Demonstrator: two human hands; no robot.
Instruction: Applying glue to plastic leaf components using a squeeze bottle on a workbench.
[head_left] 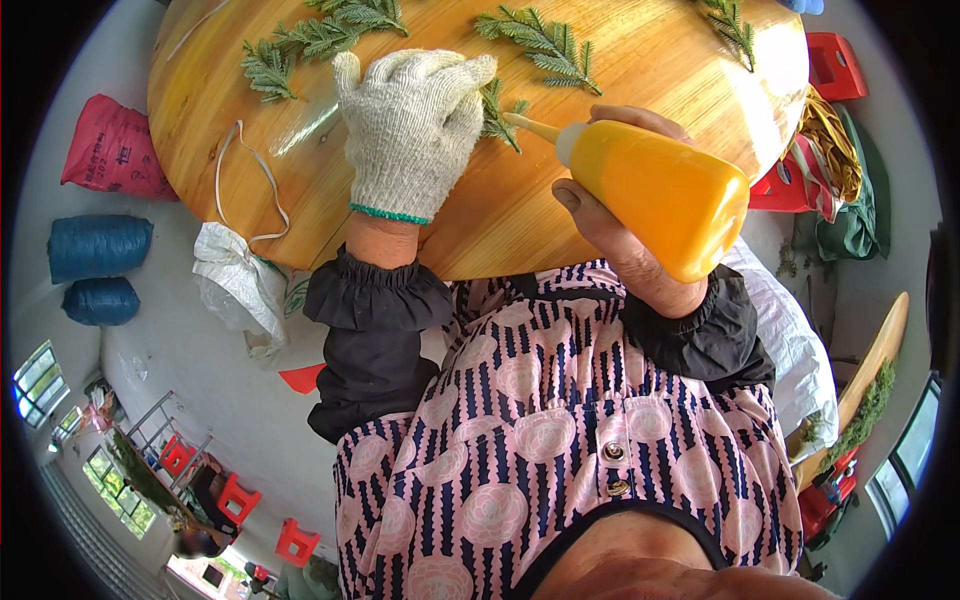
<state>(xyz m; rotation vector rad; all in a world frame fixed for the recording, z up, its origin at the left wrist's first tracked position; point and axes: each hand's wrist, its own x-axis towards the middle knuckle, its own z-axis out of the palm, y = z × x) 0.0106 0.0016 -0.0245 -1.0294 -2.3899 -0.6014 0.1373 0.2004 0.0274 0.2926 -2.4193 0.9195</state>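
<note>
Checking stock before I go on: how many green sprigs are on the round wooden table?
4 at least. One sprig at top left, one at top centre, one at top right, and one partly hidden under the gloved left hand. More may lie beyond the frame.

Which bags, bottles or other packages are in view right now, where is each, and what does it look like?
Squeeze bottle: in the right hand, nozzle toward the gloved left hand; orange, pale pointed tip.
Red sack: floor, left of the round wooden table; pinkish-red with dark markings.
Two blue bags: floor below the red sack; rolled, dark blue.
White sack: at the table's lower-left edge; crumpled.
</note>
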